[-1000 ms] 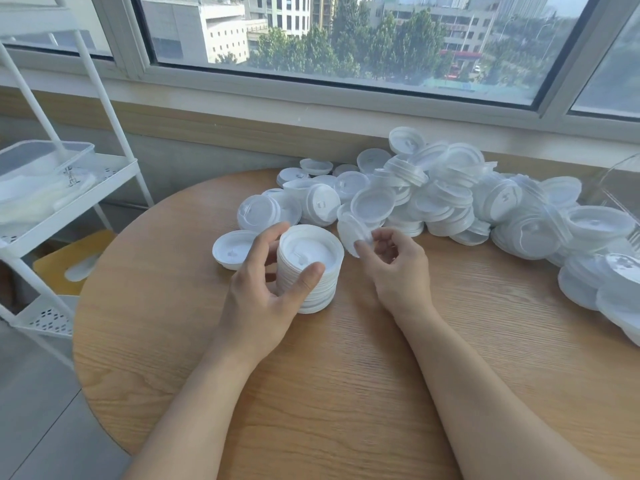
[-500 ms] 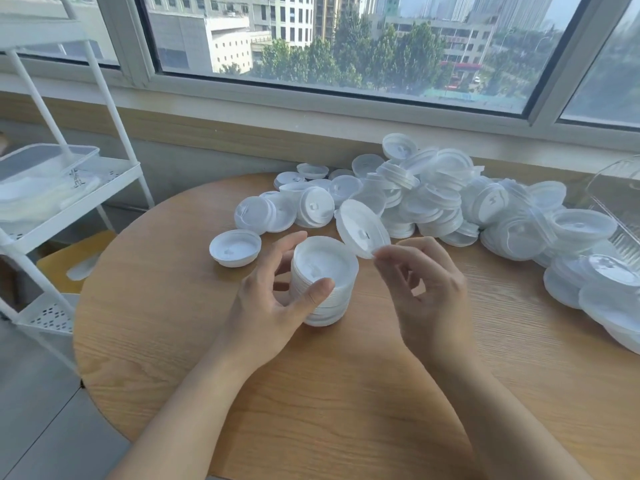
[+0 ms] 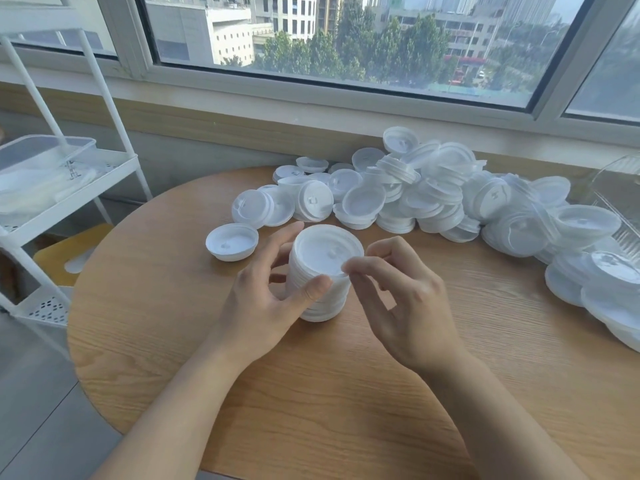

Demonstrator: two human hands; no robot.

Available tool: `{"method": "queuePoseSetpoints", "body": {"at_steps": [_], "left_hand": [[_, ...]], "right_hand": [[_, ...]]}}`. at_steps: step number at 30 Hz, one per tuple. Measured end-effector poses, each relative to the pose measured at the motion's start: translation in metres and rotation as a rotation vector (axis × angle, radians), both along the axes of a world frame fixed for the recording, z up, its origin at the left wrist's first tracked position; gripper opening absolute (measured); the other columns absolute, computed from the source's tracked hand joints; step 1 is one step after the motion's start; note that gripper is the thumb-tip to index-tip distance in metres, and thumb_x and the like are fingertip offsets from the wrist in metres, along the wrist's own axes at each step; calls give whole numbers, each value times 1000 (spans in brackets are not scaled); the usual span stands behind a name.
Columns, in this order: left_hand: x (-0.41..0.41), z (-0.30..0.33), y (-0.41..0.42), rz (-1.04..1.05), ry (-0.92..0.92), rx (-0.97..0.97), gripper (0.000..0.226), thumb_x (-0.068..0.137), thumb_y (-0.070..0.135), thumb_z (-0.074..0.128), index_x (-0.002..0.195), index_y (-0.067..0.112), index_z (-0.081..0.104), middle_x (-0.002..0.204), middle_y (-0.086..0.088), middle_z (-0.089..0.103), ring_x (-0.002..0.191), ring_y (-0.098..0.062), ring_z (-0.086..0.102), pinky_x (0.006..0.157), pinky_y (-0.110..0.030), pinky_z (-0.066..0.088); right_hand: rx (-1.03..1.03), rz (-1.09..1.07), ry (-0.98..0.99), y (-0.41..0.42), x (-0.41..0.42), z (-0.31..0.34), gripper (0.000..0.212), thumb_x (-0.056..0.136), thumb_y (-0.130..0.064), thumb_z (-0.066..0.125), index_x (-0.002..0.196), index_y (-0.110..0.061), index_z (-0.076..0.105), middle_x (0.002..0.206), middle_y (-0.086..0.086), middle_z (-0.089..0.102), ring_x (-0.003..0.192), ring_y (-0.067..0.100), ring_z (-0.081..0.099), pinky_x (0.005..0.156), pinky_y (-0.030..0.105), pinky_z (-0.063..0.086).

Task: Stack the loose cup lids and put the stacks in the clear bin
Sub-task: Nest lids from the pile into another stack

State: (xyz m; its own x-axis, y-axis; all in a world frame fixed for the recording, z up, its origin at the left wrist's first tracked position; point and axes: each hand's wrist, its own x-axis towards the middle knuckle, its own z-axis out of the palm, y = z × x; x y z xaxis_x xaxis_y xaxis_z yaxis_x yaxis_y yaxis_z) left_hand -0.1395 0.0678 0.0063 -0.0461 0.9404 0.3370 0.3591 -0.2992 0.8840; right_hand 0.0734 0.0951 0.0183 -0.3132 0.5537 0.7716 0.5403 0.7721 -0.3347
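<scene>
Two bare arms reach up from the bottom of the frame over a round wooden counter. Near the middle stands a stack of white cup lids, upright on the wood. The left hand curls round the stack — its thumb presses the near side and its fingers wrap the far left side. The right hand sits just beside the stack on its right. Its thumb and first finger pinch the near right edge of the top lid, and the other fingers are curled loosely.

One single lid lies bowl-side up a little to the left of the stack, apart from it. Behind, a big messy pile of loose lids runs from the middle of the frame to the right edge, some flat and some tipped on their sides. A clear bin peeks in at the far right edge, touching the pile.

At the left edge stands a white rack with a clear box on its shelf. Along the top runs a wide window — buildings and green trees show outside.
</scene>
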Motion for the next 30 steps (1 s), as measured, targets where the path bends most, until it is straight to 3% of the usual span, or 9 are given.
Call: {"method": "queuePoseSetpoints", "body": {"at_steps": [4,6,10,17,25,30], "left_hand": [[2,2,0,3,-24,27,81,82,75,69,153,45,43,135,23,64,132,-7,59,108,-44,51],[3,3,-1,1,-36,35,75,86,72,67,152,46,44,139,20,63,133,-7,59,107,-44,51],[2,3,0,1,-5,2,69,88,72,61,151,47,47,142,27,59,129,1,59,105,-32,52],[-7,3,0,4,80,-21,82,79,79,61,151,41,50,136,28,61,124,14,55,96,-10,49],[-6,4,-2,11,57,-58,75,83,67,67,150,41,50,134,27,60,123,14,55,96,-17,54],[-8,2,-6,10,48,-40,81,79,78,68,150,46,45,136,31,58,127,11,55,96,-16,53]], "right_hand": [[-213,-24,99,-1,-2,4,38,106,-35,55,139,-19,64,121,-5,54,104,8,55,93,31,49],[-307,-50,104,2,-4,2,48,108,-43,47,152,-22,52,133,-6,51,118,13,54,104,38,47],[-435,-28,51,7,-7,-6,57,108,-53,39,158,-27,43,147,-12,46,133,16,51,111,46,44],[-493,-33,-14,9,-7,-11,56,105,-63,36,154,-38,47,140,-20,50,126,8,53,105,41,47],[-593,18,31,5,-10,-16,57,105,-63,40,157,-40,40,115,-23,58,106,5,60,94,27,49],[-657,82,125,4,-14,-15,57,103,-57,46,157,-39,41,113,-15,64,98,9,64,89,24,50]]}}
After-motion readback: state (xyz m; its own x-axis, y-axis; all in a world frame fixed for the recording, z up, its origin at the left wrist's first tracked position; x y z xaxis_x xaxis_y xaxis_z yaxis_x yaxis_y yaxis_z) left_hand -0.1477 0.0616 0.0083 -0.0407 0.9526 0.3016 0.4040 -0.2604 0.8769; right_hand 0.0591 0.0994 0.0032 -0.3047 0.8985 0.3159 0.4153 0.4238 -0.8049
